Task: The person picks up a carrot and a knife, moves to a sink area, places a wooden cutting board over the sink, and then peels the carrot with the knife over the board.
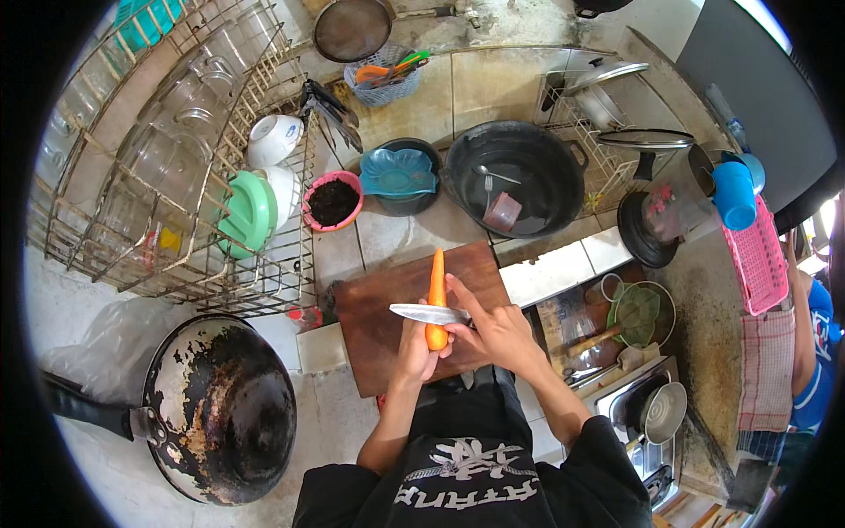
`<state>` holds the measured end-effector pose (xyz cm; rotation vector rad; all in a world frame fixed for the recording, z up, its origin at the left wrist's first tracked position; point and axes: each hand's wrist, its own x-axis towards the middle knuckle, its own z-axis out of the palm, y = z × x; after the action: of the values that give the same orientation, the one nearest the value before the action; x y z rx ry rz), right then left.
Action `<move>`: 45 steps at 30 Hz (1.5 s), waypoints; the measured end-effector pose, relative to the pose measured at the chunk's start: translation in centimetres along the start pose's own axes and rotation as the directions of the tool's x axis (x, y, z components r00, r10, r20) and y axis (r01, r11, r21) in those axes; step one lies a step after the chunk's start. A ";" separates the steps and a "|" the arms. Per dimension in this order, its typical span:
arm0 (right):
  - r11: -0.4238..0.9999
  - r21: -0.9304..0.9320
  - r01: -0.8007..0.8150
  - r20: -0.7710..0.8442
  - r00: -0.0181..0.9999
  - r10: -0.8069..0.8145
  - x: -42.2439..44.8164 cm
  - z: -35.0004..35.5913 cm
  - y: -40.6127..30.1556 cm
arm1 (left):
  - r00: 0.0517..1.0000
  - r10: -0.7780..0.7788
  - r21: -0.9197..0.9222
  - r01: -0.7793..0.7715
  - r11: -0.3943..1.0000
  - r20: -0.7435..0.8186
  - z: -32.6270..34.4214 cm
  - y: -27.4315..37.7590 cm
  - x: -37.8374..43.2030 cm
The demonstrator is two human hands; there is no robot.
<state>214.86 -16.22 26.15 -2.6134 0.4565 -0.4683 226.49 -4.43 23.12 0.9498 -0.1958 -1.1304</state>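
My left hand (pixel 417 350) grips an orange carrot (pixel 437 284) near its thick end, with the thin tip pointing away from me. My right hand (pixel 498 330) holds a kitchen knife (pixel 429 313) whose blade lies crosswise over the carrot's thick part. The right index finger is stretched forward beside the carrot. Fingers hide most of the knife's handle. Beneath both hands is a brown wooden cutting board (pixel 370 310), set at a slant on the tiled counter's edge.
A black basin (pixel 462 148) holding a spoon, a fork and a pink container stands beyond the board. Nearby are a blue dish (pixel 399 173) and a pink pot of dark matter (pixel 333 201). A wire dish rack (pixel 218 178), worn wok (pixel 221 409) and stove (pixel 607 402) flank me. Another person (pixel 818 356) is far right.
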 end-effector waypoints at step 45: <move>0.994 -0.053 -0.092 -0.020 0.996 0.091 1.5 0.6 0.6 | 0.999 -0.030 0.082 0.032 0.996 -0.019 0.3 -1.4 -0.1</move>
<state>216.29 -17.07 25.72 -2.6285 0.5994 -0.4557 225.29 -4.62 22.36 1.0382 -0.2150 -1.1492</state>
